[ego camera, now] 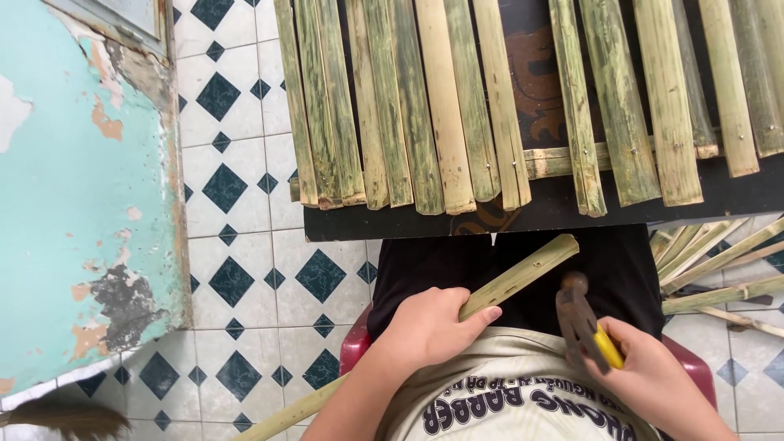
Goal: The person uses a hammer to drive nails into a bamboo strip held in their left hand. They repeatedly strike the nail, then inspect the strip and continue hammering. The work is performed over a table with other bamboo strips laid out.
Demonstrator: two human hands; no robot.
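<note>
My left hand (433, 327) grips a long split bamboo slat (523, 273) that runs from the lower left floor up across my lap toward the table edge. My right hand (645, 371) holds a hammer (581, 320) with a yellow handle and a dark rusty head, its head raised just right of the slat's upper end. On the dark table (555, 208) in front of me lie several green-yellow bamboo slats (441, 106) side by side, nailed to a cross slat (555, 161) near the table edge.
A peeling turquoise wall (73, 204) stands on the left. White floor tiles with dark diamonds (237, 196) lie below. Loose bamboo strips (719, 269) are piled on the floor at right. I sit on a red stool (355, 347). A broom tip (65, 420) shows at bottom left.
</note>
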